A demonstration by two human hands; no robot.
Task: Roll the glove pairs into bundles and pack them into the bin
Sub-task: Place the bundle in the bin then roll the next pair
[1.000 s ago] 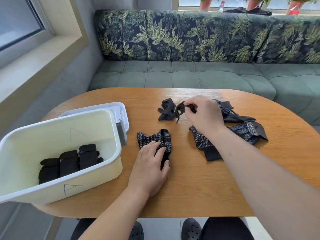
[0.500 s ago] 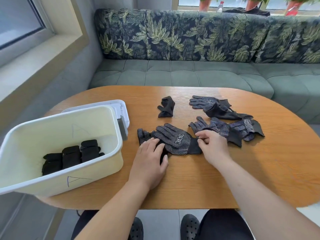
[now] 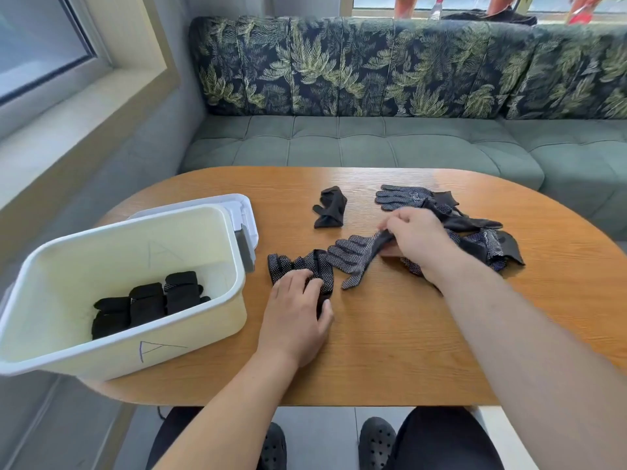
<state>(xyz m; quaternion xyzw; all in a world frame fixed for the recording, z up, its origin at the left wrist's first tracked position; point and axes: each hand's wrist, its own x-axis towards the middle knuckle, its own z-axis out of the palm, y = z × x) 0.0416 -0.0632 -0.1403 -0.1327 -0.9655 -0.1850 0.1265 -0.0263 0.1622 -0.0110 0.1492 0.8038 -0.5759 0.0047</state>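
Note:
On the wooden table (image 3: 390, 351), my left hand (image 3: 295, 313) lies flat on a black dotted glove (image 3: 298, 266) and presses it down. Just to its right, my right hand (image 3: 417, 242) pinches the cuff of a second dotted glove (image 3: 356, 256), whose fingers point toward the first glove. At the left stands a white bin (image 3: 190, 317) holding several rolled black bundles (image 3: 146, 303). A crumpled black glove (image 3: 330, 212) lies farther back. A loose pile of gloves (image 3: 481, 239) sits behind my right hand, with another dotted glove (image 3: 403, 196) at its far end.
A white lid (image 3: 244, 212) lies behind the bin. A green sofa (image 3: 373, 140) with leaf-print cushions runs along the table's far side. The table's front edge is close to my knees and shoes below.
My right hand has moved back and right, pulling the second glove by its cuff off the first glove. My left hand has stayed pressed on the first glove.

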